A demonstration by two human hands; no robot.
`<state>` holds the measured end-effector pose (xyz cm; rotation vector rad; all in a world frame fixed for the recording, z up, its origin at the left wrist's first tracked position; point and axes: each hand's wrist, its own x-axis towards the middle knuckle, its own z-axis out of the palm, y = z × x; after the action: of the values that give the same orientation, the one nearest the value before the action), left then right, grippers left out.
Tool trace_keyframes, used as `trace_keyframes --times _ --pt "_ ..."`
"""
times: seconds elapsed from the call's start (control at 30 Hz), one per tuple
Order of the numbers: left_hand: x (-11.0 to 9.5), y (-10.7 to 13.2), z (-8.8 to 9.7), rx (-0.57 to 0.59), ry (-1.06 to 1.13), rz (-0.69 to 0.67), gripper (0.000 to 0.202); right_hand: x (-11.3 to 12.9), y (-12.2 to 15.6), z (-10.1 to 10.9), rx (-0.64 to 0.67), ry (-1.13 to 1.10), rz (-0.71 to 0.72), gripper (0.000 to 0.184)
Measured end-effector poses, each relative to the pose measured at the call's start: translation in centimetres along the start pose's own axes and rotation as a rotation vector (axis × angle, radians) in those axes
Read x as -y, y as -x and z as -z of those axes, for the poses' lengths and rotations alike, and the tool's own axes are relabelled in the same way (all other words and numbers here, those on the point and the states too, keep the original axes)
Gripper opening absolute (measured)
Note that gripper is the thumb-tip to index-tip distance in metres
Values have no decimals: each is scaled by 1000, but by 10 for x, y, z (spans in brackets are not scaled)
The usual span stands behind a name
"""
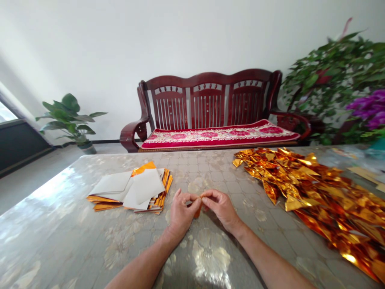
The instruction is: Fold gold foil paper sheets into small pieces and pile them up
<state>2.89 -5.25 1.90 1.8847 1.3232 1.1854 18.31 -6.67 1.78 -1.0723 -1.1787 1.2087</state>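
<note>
My left hand (181, 213) and my right hand (220, 208) meet at the middle of the glossy table (75, 237). Both pinch a small piece of gold foil paper (197, 209) between their fingertips, and most of it is hidden by the fingers. To the left of my hands lies a stack of flat gold foil sheets (132, 192), white side up on top. To the right spreads a heap of folded gold foil pieces (315, 188).
Behind the table stands a dark red wooden bench (210, 108) with a red patterned cushion. A potted plant (70, 120) is on the floor at the left. Leafy plants with purple flowers (345, 84) stand at the right.
</note>
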Motion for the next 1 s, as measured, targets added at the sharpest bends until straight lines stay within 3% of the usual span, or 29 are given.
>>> trace_keyframes --times 0.1,0.2,0.4,0.47,0.6,0.77,0.87,1.0 --pt "1 -1 0 23 -28 -17 18 -2 -1 -2 -7 -9 -20 26" --pt "3 -5 2 83 75 72 26 -3 -4 -1 -72 -44 -37 31" --pt "14 -19 16 265 687 361 73 -6 -11 11 -261 -164 -80 39" --pt "20 -21 18 319 847 433 71 -7 -11 15 -284 -183 -82 40" --pt "26 -20 19 405 945 347 50 -9 -13 17 -303 -210 -97 40" --pt "22 -18 21 467 858 309 44 -10 -13 17 -325 -222 -96 41" --pt "22 -19 19 440 794 241 44 -9 -13 17 -326 -215 -90 41" --pt "28 -21 12 302 716 207 33 -9 -11 15 -312 -182 -72 40"
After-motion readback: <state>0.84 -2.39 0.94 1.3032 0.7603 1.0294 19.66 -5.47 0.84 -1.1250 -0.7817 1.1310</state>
